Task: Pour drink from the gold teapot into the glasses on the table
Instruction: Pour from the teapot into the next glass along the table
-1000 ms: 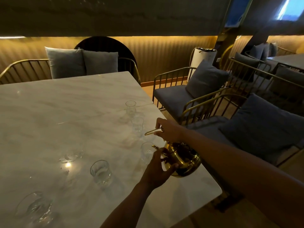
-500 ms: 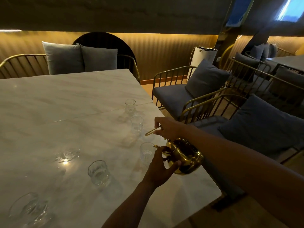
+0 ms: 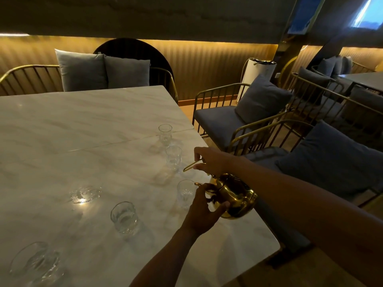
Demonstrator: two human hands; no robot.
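The gold teapot [image 3: 236, 196] hangs tilted over the right side of the marble table [image 3: 83, 125], its spout toward a clear glass [image 3: 184, 193]. My right hand [image 3: 211, 160] grips the teapot's thin handle from above. My left hand [image 3: 204, 210] cups the pot's front and underside beside the spout. Two more glasses stand in a row beyond: a middle glass [image 3: 173, 157] and a far glass [image 3: 165, 134]. A tumbler [image 3: 124, 217] stands left of my left hand, and a low glass [image 3: 85, 194] and a near-left glass [image 3: 35, 262] lie further left.
Gold-framed armchairs with grey cushions [image 3: 263, 99] stand along the table's right edge. A bench with two grey pillows [image 3: 83, 69] backs the far side. A white cylindrical appliance [image 3: 259, 73] stands by the wall. Another table [image 3: 364, 78] is at the far right.
The teapot and both hands have stayed over the nearest glass of the row, shifting only slightly with the camera's view. Both grips are unchanged.
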